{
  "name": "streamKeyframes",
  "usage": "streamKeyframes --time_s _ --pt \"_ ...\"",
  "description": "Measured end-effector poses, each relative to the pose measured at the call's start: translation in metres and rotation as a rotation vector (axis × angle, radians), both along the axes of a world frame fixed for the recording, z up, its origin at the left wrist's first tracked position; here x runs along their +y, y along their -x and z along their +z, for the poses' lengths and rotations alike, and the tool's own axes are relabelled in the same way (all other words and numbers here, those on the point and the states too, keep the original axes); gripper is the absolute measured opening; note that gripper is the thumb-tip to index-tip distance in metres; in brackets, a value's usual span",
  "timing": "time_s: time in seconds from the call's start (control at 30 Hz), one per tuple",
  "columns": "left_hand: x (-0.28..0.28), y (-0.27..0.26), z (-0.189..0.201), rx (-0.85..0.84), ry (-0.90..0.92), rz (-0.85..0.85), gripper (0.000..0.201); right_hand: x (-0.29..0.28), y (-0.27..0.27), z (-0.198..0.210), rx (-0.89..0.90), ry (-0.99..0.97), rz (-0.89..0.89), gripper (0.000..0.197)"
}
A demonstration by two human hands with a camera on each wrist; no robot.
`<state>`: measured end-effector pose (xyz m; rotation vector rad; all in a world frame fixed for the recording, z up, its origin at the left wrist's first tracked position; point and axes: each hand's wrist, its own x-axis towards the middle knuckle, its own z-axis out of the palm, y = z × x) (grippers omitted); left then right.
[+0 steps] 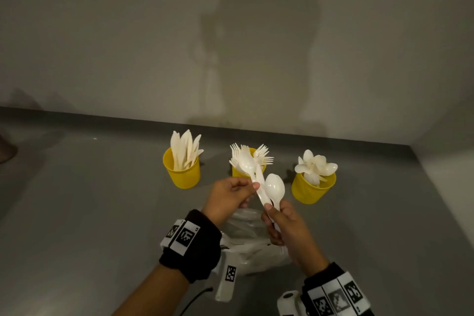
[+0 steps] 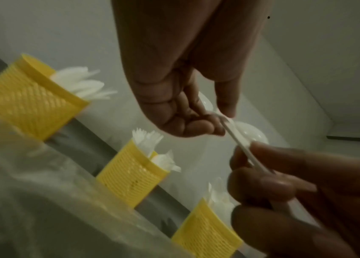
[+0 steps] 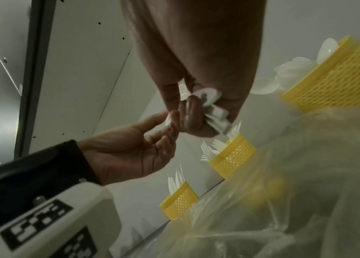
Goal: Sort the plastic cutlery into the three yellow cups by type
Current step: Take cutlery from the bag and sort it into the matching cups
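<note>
Three yellow cups stand in a row on the grey table: the left cup (image 1: 182, 173) holds knives, the middle cup (image 1: 239, 171) forks, the right cup (image 1: 311, 190) spoons. In front of them my right hand (image 1: 272, 209) grips the handles of a small bundle of white cutlery, with a spoon (image 1: 274, 188) and a knife (image 1: 259, 177) showing. My left hand (image 1: 252, 185) pinches the handle of another spoon (image 1: 245, 161) that sticks up from the same bundle. In the right wrist view, my right hand (image 3: 196, 111) clasps several handles while my left hand (image 3: 170, 118) touches them.
A crumpled clear plastic bag (image 1: 252, 246) lies on the table under both hands. A pale wall rises right behind the cups. The table's right edge (image 1: 436, 187) runs close beside the spoon cup. A dark cable (image 1: 197, 297) trails near my left forearm.
</note>
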<state>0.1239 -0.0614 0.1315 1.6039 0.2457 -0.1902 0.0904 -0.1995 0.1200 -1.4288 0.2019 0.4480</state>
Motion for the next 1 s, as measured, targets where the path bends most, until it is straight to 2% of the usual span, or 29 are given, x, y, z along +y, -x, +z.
streamKeyframes --time_s 0.13,0.23,0.3,0.43,0.53,0.67,0.77,0.83,0.87,0.93,1.0 --pt "-0.019 -0.007 0.002 0.022 0.128 0.044 0.008 -0.015 0.004 0.001 0.013 0.013 -0.046 0.005" --pt "-0.031 -0.026 0.015 0.005 0.217 0.150 0.009 -0.043 0.009 -0.003 0.018 -0.062 -0.196 0.014" --pt "-0.046 -0.042 0.024 -0.036 0.201 0.168 0.012 -0.065 0.013 -0.004 0.027 -0.127 -0.304 0.020" --pt "-0.097 -0.065 0.028 -0.133 0.000 0.015 0.013 -0.104 0.016 -0.008 0.020 -0.188 -0.479 0.020" --pt "-0.136 -0.080 0.019 -0.179 -0.247 -0.109 0.018 -0.126 0.015 -0.007 -0.002 -0.201 -0.553 0.019" --pt "-0.161 -0.089 0.007 -0.212 -0.701 -0.184 0.032 -0.145 0.012 -0.005 -0.030 -0.190 -0.590 0.019" --pt "-0.164 -0.088 0.005 -0.182 -0.840 -0.235 0.047 -0.152 0.012 -0.002 -0.044 -0.139 -0.572 0.024" --pt "-0.161 -0.084 0.007 -0.197 -0.816 -0.205 0.056 -0.154 0.012 0.000 -0.058 -0.092 -0.547 0.025" --pt "-0.159 -0.081 0.009 -0.222 -0.743 -0.163 0.054 -0.154 0.012 0.001 -0.072 -0.080 -0.528 0.026" --pt "-0.154 -0.071 0.015 -0.251 -0.518 -0.109 0.035 -0.149 0.011 0.003 -0.108 -0.077 -0.485 0.027" --pt "-0.150 -0.054 0.022 -0.175 -0.316 -0.206 0.020 -0.142 0.009 0.006 -0.130 -0.073 -0.449 0.025"
